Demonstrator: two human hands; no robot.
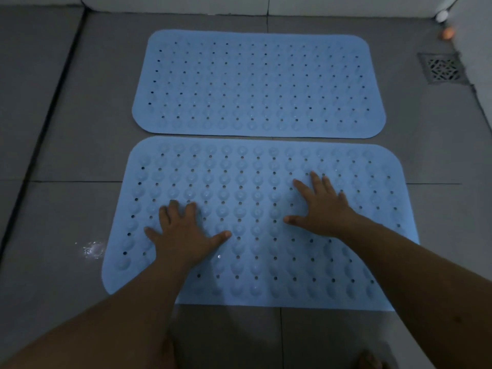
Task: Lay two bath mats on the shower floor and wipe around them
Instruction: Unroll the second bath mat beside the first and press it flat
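Left hand (183, 233) and right hand (323, 209) press flat, fingers spread, grasping nothing, on near mat (255, 262); uneven pressure risks unseated suction cups, slippage.

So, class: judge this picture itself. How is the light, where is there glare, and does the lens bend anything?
Head view: dim and bluish overall, noisy; the near mat is brighter than the forearms, which go dark at the bottom edge; a small white glare spot sits on the floor tile; wide-angle bending curves the tile joints and mat edges; the drain looks soft.
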